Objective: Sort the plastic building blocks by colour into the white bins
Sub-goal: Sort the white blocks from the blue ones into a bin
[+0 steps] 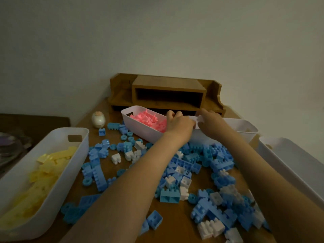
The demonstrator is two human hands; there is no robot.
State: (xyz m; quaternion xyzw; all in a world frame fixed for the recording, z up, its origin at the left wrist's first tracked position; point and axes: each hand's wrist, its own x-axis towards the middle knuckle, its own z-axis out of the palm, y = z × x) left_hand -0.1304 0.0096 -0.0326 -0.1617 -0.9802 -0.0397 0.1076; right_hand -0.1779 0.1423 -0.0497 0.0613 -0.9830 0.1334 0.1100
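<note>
Three bins ring the loose pile so each colour has its own short reach. The yellow bin (52, 133) sits at the left with yellow pieces in it. The pink bin (128, 118) lies across the far side, and an unfilled bin (289, 155) waits at the right. A fourth, the far white bin (245, 125), sits just behind the pink one and probably suits the white pieces. Blue and white blocks (192, 165) are still mixed over the bench (175, 213), so only those two colours appear left to sort.

Both arms stretch forward over the pile. The right hand (212, 124) has a narrow grip, thumb and fingertips pinching a small white block (199, 119) where the pink bin and the far white bin meet. The left hand (178, 122) rests at the right end of the pink bin with its fingers curled. Whether that grip clasps the rim to steady the bin or hides a block, I cannot tell.
</note>
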